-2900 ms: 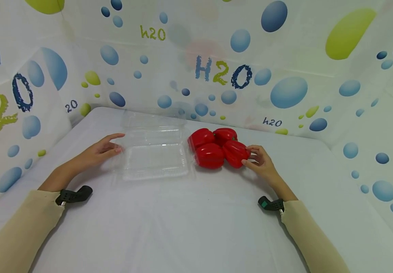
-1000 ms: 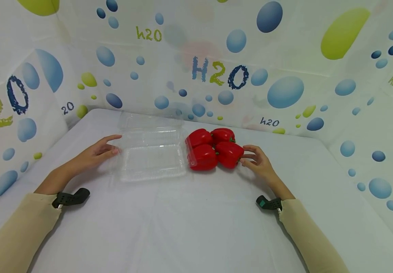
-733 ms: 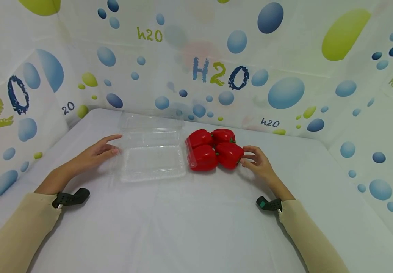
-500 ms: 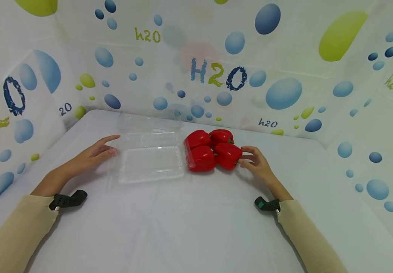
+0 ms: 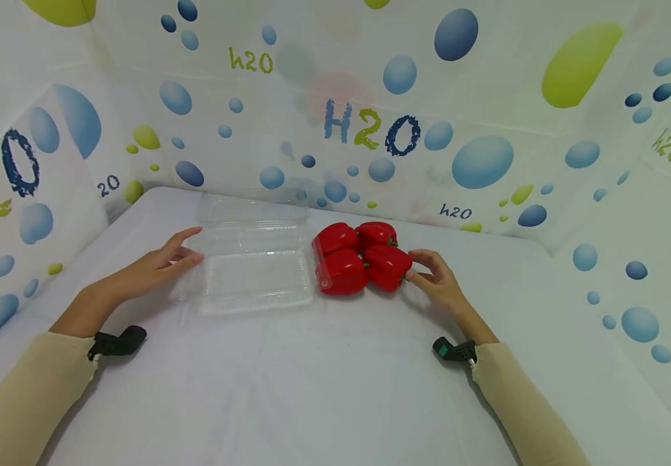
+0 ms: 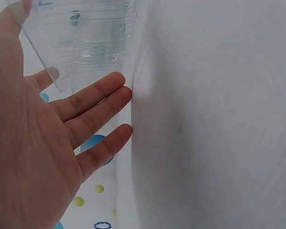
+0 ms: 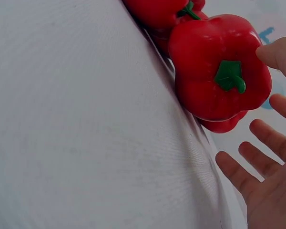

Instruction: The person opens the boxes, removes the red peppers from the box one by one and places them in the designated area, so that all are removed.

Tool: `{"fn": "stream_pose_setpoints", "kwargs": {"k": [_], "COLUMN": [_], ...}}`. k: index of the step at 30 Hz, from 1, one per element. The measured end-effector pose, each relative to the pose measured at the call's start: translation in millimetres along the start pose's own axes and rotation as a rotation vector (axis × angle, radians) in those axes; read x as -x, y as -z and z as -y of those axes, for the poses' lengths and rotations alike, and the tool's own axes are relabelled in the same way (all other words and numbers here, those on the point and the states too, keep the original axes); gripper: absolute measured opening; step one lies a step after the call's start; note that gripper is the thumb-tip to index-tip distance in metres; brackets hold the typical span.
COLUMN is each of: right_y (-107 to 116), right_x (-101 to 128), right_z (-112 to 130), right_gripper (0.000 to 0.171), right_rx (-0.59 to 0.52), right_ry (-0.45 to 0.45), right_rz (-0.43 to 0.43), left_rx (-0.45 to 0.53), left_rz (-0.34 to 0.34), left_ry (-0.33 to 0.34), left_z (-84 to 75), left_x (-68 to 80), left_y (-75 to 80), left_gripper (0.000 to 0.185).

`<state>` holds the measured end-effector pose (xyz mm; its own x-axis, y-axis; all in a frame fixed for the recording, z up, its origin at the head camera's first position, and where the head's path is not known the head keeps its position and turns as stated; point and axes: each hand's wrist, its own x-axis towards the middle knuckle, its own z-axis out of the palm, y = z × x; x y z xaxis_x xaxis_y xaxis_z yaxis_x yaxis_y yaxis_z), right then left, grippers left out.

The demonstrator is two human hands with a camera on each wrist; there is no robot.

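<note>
A clear plastic clamshell box point(image 5: 256, 278) lies spread flat on the white cloth, its lid toward the back wall. Close by on its right sit red bell peppers in two rows: front right point(image 5: 388, 267), front left point(image 5: 342, 272), back left point(image 5: 336, 238) and back right point(image 5: 377, 233). My left hand point(image 5: 147, 270) is at the box's left edge, thumb and index finger touching the rim point(image 6: 62, 86), the other fingers stretched out. With its thumb, my right hand point(image 5: 443, 282) touches the front right pepper, whose green stem point(image 7: 230, 76) faces the right wrist camera; its other fingers are spread.
The box's right rim overlaps the left side of the nearer peppers. A white backdrop point(image 5: 288, 129) printed with blue and green drops stands behind the white-covered table point(image 5: 288, 388). Dark wrist straps point(image 5: 116, 342) sit on both forearms.
Since the earliest frame the front right pepper has turned and shifted left against the others, and the right hand moved left with it. The left hand stays at the box edge.
</note>
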<state>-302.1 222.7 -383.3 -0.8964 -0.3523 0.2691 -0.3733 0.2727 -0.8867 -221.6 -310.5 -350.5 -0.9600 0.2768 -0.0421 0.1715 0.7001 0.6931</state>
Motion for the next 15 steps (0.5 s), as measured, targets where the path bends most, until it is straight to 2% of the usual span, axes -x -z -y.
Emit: {"fn": "stream_pose_setpoints", "kwargs": {"k": [8,15], "right_y": [-1.2,-5.9], "right_x": [-0.4,-2.7], "right_z": [1.4,3.6], "right_gripper": [0.047,0.050], "right_rx": [-0.041,-0.051], "right_ry": [0.028,0.046], "right_rz": [-0.004,0.023], "left_rx": [-0.044,-0.074], "left_rz": [0.004,-0.070], "left_ry": [0.027,0.038], "left_z": [-1.5,1.4], "left_x": [-0.5,3.5], "left_y": [6.0,7.1], "left_gripper": [0.069,0.075]}}
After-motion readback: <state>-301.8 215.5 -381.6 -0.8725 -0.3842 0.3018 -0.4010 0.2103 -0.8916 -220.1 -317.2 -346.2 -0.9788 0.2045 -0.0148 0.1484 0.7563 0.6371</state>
